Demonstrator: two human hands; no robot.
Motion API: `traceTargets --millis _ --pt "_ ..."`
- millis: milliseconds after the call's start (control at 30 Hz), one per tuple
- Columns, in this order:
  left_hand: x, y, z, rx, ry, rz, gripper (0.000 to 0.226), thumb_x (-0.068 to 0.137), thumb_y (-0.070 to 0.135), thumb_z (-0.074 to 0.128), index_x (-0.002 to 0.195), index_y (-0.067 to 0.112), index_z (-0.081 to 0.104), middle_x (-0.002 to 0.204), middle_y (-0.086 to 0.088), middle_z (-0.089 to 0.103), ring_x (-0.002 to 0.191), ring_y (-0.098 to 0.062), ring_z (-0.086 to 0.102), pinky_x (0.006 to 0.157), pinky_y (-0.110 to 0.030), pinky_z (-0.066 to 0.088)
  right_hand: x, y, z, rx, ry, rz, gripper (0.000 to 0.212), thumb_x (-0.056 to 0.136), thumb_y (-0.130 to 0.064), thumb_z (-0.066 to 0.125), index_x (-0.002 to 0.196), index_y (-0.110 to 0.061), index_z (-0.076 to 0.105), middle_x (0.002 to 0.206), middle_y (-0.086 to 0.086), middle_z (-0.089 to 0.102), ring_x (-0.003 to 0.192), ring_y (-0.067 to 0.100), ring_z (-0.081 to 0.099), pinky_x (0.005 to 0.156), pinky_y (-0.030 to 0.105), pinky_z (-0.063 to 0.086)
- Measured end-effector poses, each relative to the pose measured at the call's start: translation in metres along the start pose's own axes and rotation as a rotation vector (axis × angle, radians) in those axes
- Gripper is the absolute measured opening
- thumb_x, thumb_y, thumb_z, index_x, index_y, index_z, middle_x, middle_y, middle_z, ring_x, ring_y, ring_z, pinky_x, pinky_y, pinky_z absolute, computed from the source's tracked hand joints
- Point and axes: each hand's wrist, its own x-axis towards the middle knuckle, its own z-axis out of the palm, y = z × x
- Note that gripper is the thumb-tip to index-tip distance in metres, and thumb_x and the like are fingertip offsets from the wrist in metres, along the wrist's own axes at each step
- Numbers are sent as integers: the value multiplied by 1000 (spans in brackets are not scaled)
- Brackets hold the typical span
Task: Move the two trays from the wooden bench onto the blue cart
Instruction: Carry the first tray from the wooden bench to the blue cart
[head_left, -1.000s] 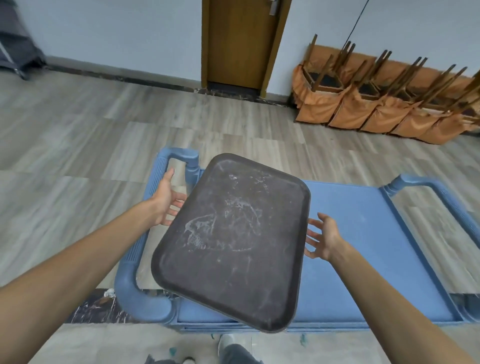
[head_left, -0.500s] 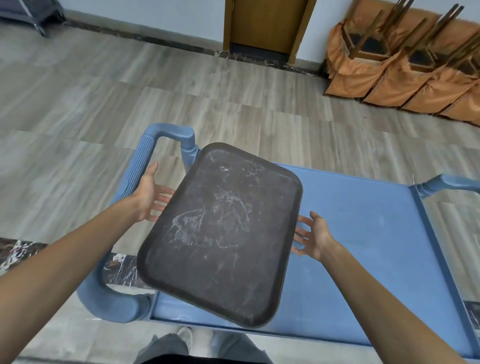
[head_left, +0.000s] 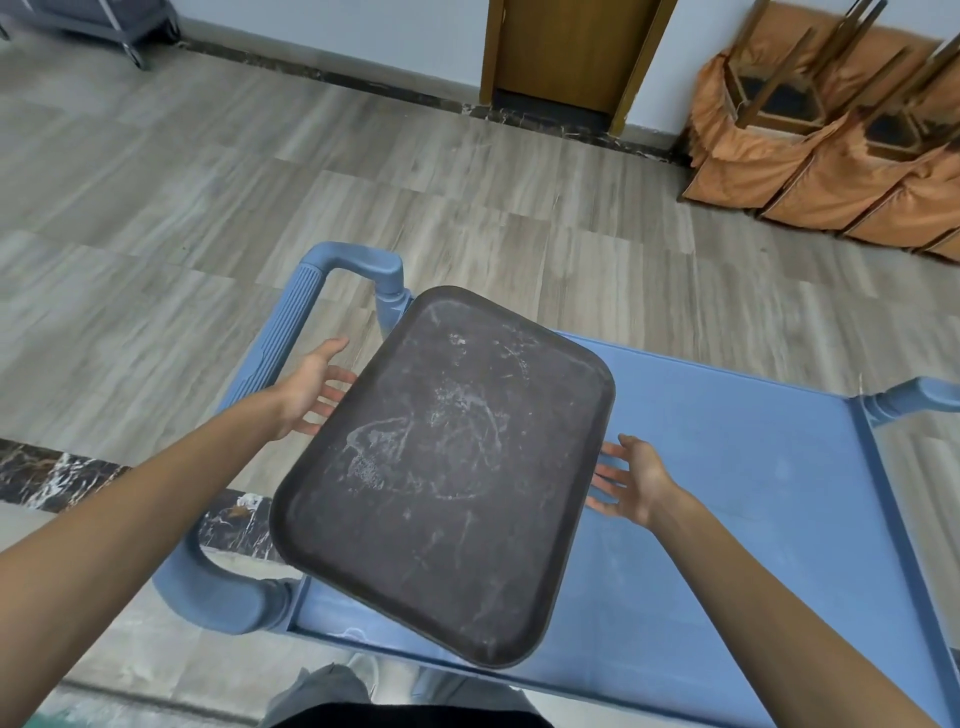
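A blue cart (head_left: 727, 519) is standing on a wood-look floor (head_left: 208, 208). Its flat top is showing faint pale smears, and blue handles are rising at both ends. Whether the dark tray (head_left: 441, 467) is touching the top cannot be told.

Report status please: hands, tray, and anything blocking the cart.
Left hand and right hand open, fingers under tray edges. Dark tray over blue cart left end. Cart top bare, nothing blocking.
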Motion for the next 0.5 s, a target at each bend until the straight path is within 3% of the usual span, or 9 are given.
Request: traceTargets --millis 133,233,300,333,400,500 --pt "-11 -1 2 113 -42 65 69 90 78 25 127 31 57 120 -3 60 105 -21 58 95 -47 43 -1 -7 0 -157 76 -109 33 105 -37 41 122 -16 60 112 11 65 103 25 63 80 48 56" --pt "-27 0 7 244 -109 167 53 89 79 27 110 47 64 112 17 64 101 -6 61 87 -36 44 -4 -12 3 -404 209 -328 31 103 -35 47 126 -17 58 113 7 62 99 24 61 85 48 55" --pt "-37 -1 12 419 -87 288 61 87 82 29 127 49 61 131 15 59 123 -12 57 105 -37 41 -10 -14 10 -603 275 -484 36 100 -41 51 127 -18 60 126 9 63 102 25 60 95 48 52" --pt "-42 -2 14 540 -48 351 71 86 83 29 142 46 50 148 10 47 139 -19 44 115 -42 31 -15 -15 15 -716 303 -560 43 99 -47 52 131 -20 59 133 10 60 110 27 58 99 47 49" --pt "-53 -4 16 726 3 456 80 87 83 27 156 42 28 166 9 15 154 -20 9 122 -48 11 -30 -12 28 -912 323 -710 58 97 -60 49 144 -25 54 149 7 49 133 30 47 106 48 42" --pt "-78 -8 8 927 98 645 79 87 84 24 157 47 15 168 14 -15 149 -15 -30 122 -51 -7 -58 -5 58 -1112 289 -893 77 90 -82 36 155 -41 37 168 -8 23 153 20 17 115 50 32"
